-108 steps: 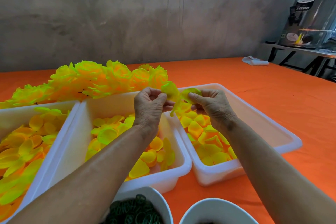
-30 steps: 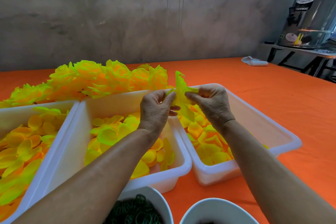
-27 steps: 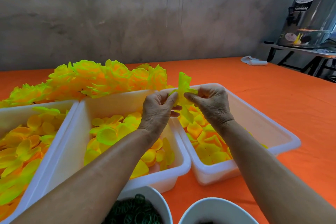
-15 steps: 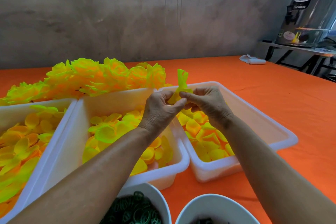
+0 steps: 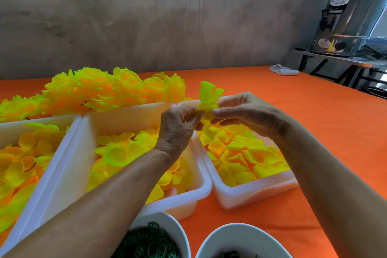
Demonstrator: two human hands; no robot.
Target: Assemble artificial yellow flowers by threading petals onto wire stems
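Over the last few seconds I have watched the flat yellow fabric petal piece point(image 5: 209, 100) go from spread wide between the two hands to gathered into a tight upright tuft, its free lobes now standing above the fingers while a strip of it hangs down below them. My left hand point(image 5: 178, 125) is closed round the lower part of the bundle, fingers curled in and pinching it from the left; my right hand point(image 5: 245, 111) grips it from the other side, thumb and forefinger pressed on the gathered waist. The piece is held in the air just above the rims where the middle white plastic tub point(image 5: 196, 186) and the right white plastic tub point(image 5: 251, 192) meet, both holding loose yellow petals. I cannot make out a wire stem in the pinch; it is either hidden by the fingers or too thin to see. I judge the folding means this petal layer is being shaped into a flower core, so the bloom is at an early stage. Behind the tubs lies the heap of finished yellow flowers point(image 5: 113, 90) on the orange-covered counter point(image 5: 314, 121), and the white bowl of green rings point(image 5: 178, 234) sits near my left forearm.
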